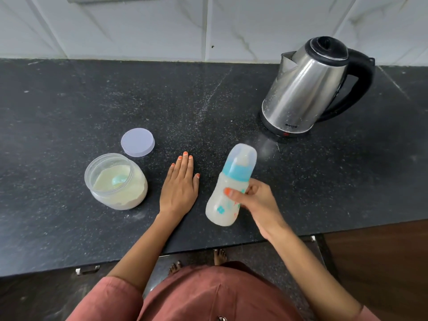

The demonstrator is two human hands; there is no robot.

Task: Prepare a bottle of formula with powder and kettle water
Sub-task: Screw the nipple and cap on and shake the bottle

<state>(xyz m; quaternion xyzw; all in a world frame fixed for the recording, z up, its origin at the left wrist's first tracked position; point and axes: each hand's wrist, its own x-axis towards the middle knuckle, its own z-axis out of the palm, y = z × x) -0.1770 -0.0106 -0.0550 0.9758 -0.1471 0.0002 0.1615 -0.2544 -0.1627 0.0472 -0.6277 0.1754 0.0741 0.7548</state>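
My right hand (256, 202) grips a baby bottle (228, 188) around its middle, above the black counter (208, 100). The bottle holds milky white liquid, wears a blue collar and a clear cap, and tilts with its top to the upper right. My left hand (179, 186) rests flat on the counter, fingers straight, just left of the bottle. An open clear jar of pale formula powder (115, 181) stands left of that hand, with a light blue scoop (119, 180) lying in the powder. A steel kettle (310, 89) with a black handle sits at the back right.
The jar's round lilac lid (137, 142) lies flat behind the jar. A white tiled wall (208, 26) runs along the back of the counter. The counter's front edge is close to my body, with drawer handles below it.
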